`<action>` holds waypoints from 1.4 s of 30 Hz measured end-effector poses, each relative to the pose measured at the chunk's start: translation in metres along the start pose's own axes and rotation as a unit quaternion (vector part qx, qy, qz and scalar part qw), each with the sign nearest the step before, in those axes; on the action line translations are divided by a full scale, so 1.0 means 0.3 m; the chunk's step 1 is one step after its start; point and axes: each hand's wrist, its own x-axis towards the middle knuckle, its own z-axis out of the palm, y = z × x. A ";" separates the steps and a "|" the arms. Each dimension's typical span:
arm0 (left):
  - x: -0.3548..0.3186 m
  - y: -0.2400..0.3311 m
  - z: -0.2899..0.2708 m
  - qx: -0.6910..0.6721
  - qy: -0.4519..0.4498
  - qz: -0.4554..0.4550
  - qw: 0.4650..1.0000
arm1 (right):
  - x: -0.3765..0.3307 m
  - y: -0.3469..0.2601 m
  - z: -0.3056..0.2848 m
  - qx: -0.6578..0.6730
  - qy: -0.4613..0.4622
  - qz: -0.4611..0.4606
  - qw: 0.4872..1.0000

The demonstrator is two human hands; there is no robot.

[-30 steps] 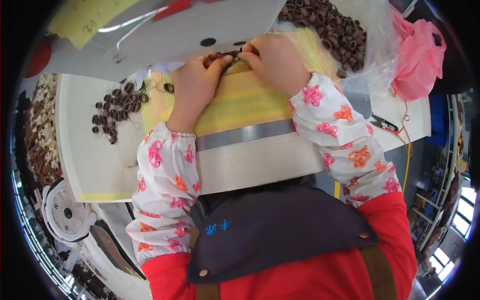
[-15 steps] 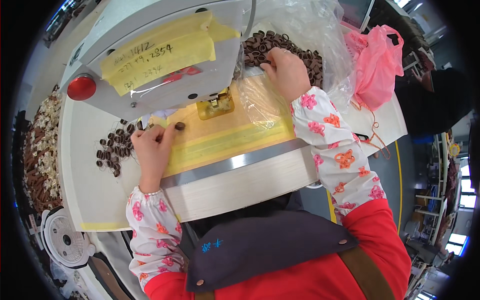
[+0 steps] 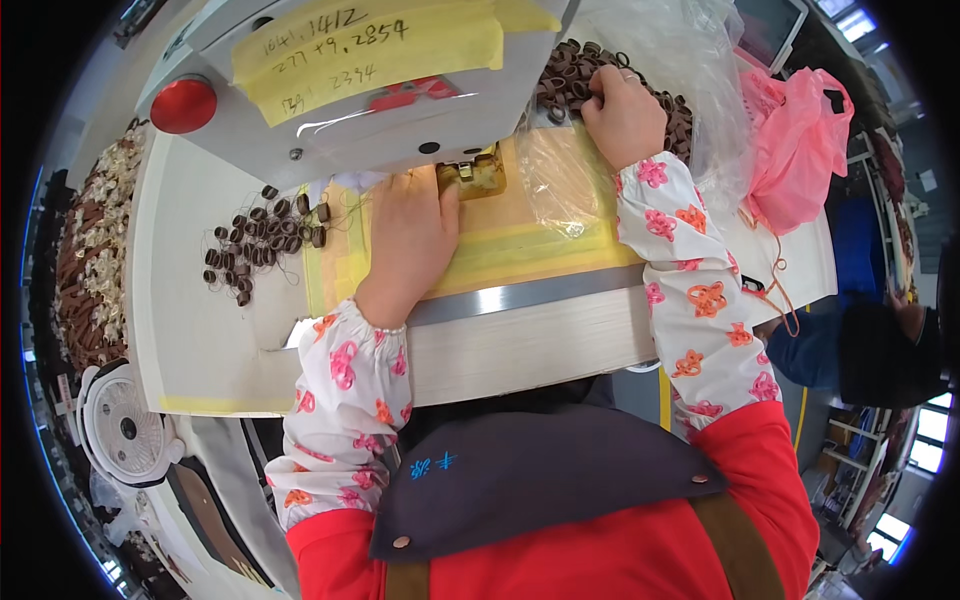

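Observation:
My left hand (image 3: 408, 235) lies palm down on the yellow-taped work surface (image 3: 470, 255), under the front of a grey sewing machine head (image 3: 380, 120). Its thumb stands apart beside the metal presser foot (image 3: 466, 170); the other fingers reach forward, their tips hidden by the machine. No loop shows in it. At the far right of the machine, my right hand (image 3: 625, 115) rests at a pile of brown fabric loops (image 3: 575, 75) with its fingers curled in. What they pinch, if anything, is hidden. Smaller dark brown loops with loose threads (image 3: 265, 238) lie left of my left hand.
Clear plastic sheeting (image 3: 700, 60) surrounds the loop pile, with a pink plastic bag (image 3: 800, 150) and orange cord (image 3: 778, 270) to its right. A red button (image 3: 183, 104) sits on the machine. A white fan (image 3: 125, 425) stands at lower left. Another person's sleeve (image 3: 810, 355) shows at right.
My left hand has moved right, away from the small loops to the presser foot. The loop beside its fingertips is no longer visible. My right hand stays at the pile. The whole view has shifted.

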 end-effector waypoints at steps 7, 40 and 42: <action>0.003 -0.011 0.030 0.034 0.032 -0.019 0.999 | -0.056 -0.186 -0.086 0.328 -0.063 -0.070 0.940; 0.028 0.012 -0.055 -0.164 -0.163 -0.107 0.967 | -0.232 -0.342 -0.057 0.241 -0.088 -0.251 0.933; 0.026 0.018 -0.051 -0.153 -0.159 -0.108 0.969 | -0.233 -0.343 -0.060 0.232 -0.082 -0.244 0.938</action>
